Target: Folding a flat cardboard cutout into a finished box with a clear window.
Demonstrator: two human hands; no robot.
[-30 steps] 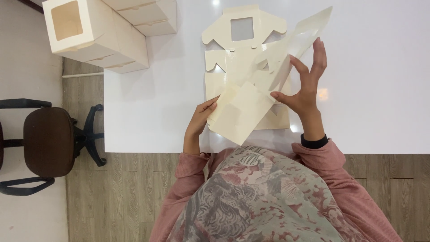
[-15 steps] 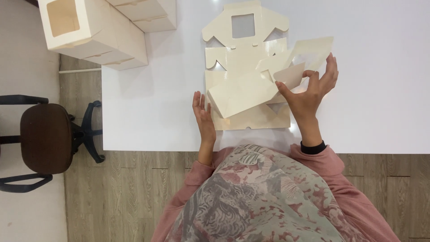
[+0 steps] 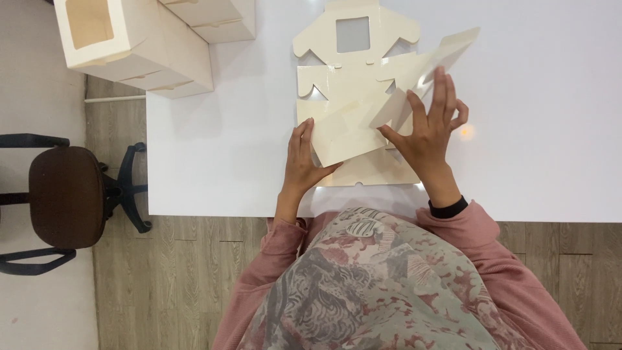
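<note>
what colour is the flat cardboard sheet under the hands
Cream, a pale off-white, on the flat cardboard sheet. The head view shows it best.

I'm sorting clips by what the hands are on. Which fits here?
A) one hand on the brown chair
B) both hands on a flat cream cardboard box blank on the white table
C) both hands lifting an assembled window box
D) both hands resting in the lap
B: the left hand and right hand press on the cream cardboard blank lying on the white table.
</note>
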